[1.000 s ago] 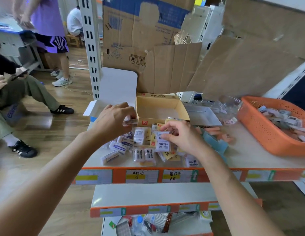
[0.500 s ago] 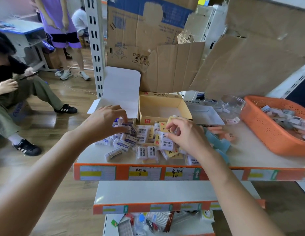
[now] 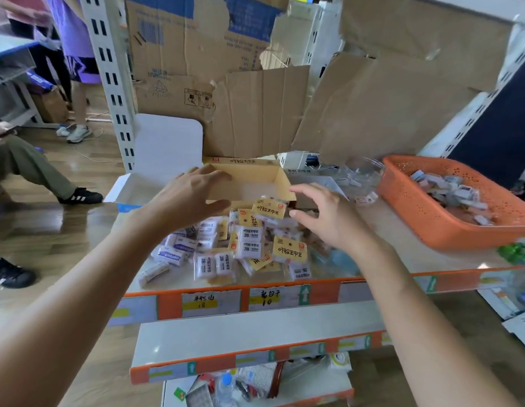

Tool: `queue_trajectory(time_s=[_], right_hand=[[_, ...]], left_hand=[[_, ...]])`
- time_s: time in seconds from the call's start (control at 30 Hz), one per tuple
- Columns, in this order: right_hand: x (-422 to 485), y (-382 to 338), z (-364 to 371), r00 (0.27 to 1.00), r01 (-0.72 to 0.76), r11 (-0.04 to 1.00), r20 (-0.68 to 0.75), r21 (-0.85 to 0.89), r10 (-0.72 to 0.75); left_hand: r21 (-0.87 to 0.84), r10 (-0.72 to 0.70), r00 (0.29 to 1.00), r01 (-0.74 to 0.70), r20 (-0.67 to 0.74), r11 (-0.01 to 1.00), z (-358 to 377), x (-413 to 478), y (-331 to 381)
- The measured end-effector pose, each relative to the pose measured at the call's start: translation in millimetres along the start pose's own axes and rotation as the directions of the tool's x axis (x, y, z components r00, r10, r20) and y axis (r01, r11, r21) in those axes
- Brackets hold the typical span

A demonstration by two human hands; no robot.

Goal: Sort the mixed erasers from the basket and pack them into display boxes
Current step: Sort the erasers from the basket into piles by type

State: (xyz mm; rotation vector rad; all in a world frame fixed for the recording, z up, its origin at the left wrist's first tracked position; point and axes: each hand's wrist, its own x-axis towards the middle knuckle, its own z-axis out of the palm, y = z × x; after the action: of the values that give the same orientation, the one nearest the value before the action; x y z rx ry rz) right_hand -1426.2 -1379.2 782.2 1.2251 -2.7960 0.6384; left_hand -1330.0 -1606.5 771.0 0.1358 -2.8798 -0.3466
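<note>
Yellow box [image 3: 251, 174] — left hand [image 3: 190, 195] over its rim (right hand [image 3: 331, 221] near).

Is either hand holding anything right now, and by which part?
Nothing is held. The left hand spreads open over the left wall of the yellow display box; the right hand hovers open by its front right corner.
</note>
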Motion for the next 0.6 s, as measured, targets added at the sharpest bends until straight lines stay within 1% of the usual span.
queue_trajectory(time_s=[0.1,0.27,0.4,0.5,0.6], right_hand=[[-2,24,-11,1.0,0.0,1.0,-0.009,0.003,0.0],[0,79,-30,0.998,0.015,0.998,-0.058,-0.065,-0.018],[3,126,-46,0.996,0.04,0.995,-0.077,-0.086,-0.046],[5,160,-60,0.991,0.087,0.993,-0.092,-0.079,-0.094],[4,186,-73,0.982,0.126,0.99,-0.137,-0.059,-0.133]], left_hand=[[-0.003,-0.004,1.0,0.004,-0.019,1.0,9,18,23],[0.002,-0.023,0.999,0.023,-0.039,1.0,26,51,72],[-0.005,-0.112,0.991,0.112,-0.079,0.994,42,78,112],[-0.002,-0.17,0.98,0.17,-0.104,0.985,55,95,141],[-0.005,-0.201,0.972,0.202,-0.119,0.979,66,107,169]])
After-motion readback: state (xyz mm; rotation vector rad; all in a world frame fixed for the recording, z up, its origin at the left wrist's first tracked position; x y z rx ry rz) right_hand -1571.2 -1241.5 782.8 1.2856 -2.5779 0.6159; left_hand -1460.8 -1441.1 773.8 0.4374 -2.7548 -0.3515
